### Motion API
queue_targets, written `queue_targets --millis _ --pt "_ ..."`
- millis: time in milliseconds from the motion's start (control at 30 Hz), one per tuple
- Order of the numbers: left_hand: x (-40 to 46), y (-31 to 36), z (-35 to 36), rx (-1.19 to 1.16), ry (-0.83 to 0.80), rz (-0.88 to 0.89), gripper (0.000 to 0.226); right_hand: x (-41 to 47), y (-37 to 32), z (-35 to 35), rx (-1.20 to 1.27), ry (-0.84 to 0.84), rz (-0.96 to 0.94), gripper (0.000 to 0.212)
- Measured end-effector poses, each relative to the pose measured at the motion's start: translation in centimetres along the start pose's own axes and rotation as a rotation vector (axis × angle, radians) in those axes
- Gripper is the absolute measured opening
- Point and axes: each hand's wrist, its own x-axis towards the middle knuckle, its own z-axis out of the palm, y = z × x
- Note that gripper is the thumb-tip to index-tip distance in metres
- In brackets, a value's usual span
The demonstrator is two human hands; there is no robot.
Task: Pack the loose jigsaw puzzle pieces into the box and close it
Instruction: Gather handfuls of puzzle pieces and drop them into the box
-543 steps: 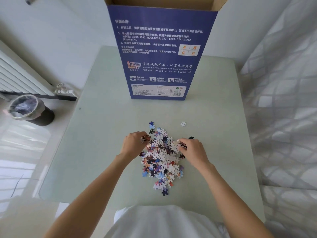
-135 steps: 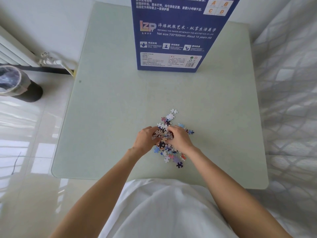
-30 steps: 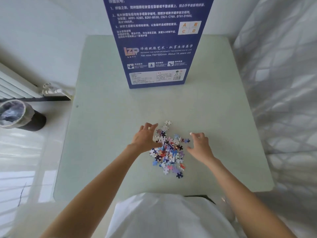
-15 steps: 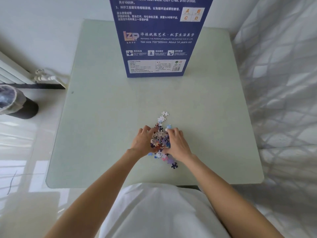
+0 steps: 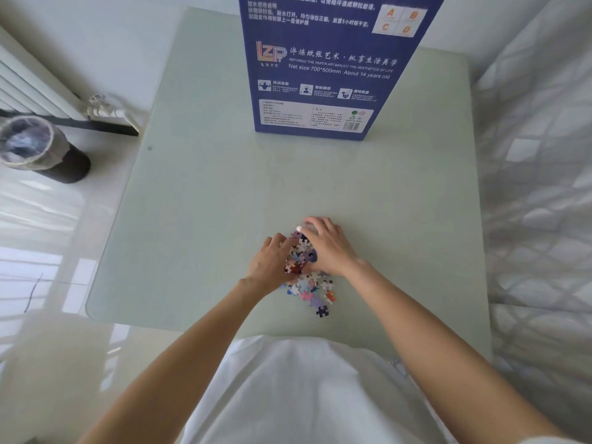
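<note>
A small heap of colourful jigsaw puzzle pieces (image 5: 309,285) lies on the pale green glass table (image 5: 208,203), near its front edge. My left hand (image 5: 270,265) and my right hand (image 5: 330,246) are cupped together around the upper part of the heap, with pieces squeezed between the palms. Several loose pieces stay spread on the table just below the hands. The tall blue puzzle box (image 5: 326,68) stands upright at the far side of the table. Its top is out of frame.
A white radiator (image 5: 28,88) runs along the wall at left, with a lined bin (image 5: 38,149) on the floor beside it. A quilted white bed (image 5: 541,187) borders the table's right edge. My white shirt (image 5: 304,395) fills the bottom.
My hands were apart around the heap one second ago and have come together on it. The right hand now reaches a little further over the top of the pieces.
</note>
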Motion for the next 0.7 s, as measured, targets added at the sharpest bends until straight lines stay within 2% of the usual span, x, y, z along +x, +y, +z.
queue_targets --millis 67,167,333,467,700 --pt "0.0 -0.1 -0.1 -0.020 0.026 -0.003 0.067 -0.7 -0.1 0.4 0.049 0.044 -0.003 0.079" --pt "0.1 -0.4 -0.2 -0.055 0.058 -0.003 0.054 -1.7 -0.8 0.9 0.151 0.049 0.074 0.068" --pt "-0.1 -0.8 -0.4 -0.066 0.093 0.004 0.046 -2.2 -1.5 1.0 0.222 0.076 0.162 0.053" --pt "0.0 -1.4 -0.6 -0.062 0.137 0.008 0.034 -2.3 -1.8 0.7 0.208 0.114 0.168 0.044" --pt "-0.2 -2.2 -1.9 -0.001 0.191 -0.001 0.030 -2.3 -1.9 0.2 0.176 0.160 0.171 0.033"
